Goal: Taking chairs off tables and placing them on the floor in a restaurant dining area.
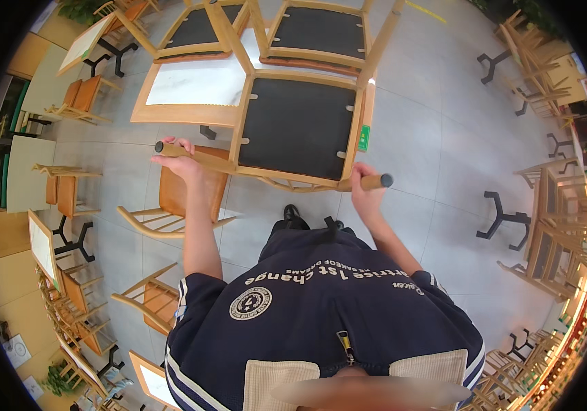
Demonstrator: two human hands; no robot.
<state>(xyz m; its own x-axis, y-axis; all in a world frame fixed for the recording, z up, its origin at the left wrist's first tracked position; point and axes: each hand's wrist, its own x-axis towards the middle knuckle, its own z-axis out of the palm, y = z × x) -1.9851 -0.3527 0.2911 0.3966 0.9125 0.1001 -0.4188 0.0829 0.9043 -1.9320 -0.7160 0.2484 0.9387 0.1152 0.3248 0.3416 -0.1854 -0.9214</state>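
An upside-down wooden chair (298,128) with a black seat underside is in front of me, over the near edge of a wood-rimmed table (185,114). My left hand (180,156) is at one near leg, its palm beneath the wood and its fingers curled at the side. Around the other near leg, close to the seat frame, my right hand (366,191) is closed. Both legs point towards me and end in dark round caps. Farther back, two more upturned chairs (319,32) rest on the tabletop. Whether the held chair touches the table cannot be told.
An upright chair with an orange-brown seat (170,190) stands on the floor close by my left forearm, and another (157,303) is by my left elbow. Black table feet (504,218) stand to the right. More tables and chairs line both sides.
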